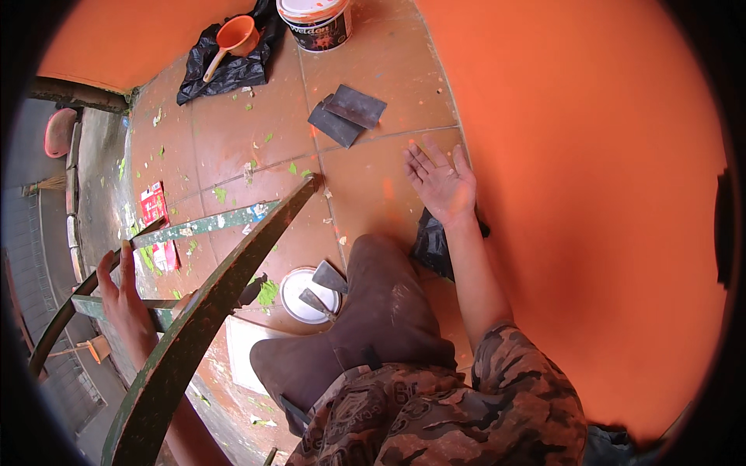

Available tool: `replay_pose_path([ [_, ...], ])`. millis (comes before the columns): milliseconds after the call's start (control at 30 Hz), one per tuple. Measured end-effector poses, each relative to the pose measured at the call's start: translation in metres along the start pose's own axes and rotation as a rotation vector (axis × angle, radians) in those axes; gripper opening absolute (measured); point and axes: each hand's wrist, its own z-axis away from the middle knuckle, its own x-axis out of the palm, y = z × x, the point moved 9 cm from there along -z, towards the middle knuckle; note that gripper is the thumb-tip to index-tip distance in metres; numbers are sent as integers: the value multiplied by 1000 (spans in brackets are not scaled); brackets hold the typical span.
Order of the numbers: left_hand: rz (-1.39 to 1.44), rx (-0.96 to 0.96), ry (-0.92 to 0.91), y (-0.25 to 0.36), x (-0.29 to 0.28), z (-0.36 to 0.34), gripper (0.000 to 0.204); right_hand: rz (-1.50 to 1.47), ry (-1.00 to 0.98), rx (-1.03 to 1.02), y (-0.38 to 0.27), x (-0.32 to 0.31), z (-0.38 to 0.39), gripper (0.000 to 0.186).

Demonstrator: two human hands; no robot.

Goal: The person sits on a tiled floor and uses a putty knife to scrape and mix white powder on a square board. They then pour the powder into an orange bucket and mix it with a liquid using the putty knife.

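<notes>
My right hand is raised beside the orange wall, palm up, fingers spread, with nothing in it. On the floor just beyond it, two dark grey sheets, like sandpaper, overlap. My left hand is among the bars of a worn green wooden ladder, fingers stretched apart against the wood; the near rail hides its wrist. Beside my knee, two putty knives rest on a round white lid. A black plastic bag lies beneath my right forearm.
Across the tiled floor are green and white paint flakes. An orange dipper sits on black plastic by a paint bucket. A red-and-white packet lies left. The orange wall closes off the right; a broom is outside.
</notes>
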Motion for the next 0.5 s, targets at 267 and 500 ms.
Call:
replay_pose_path([
  [267, 253, -265, 49, -7, 12, -3, 65, 172, 44, 224, 62, -29, 44, 65],
  [500, 417, -440, 95, -17, 8, 1, 73, -131, -130, 217, 77, 34, 58, 67],
])
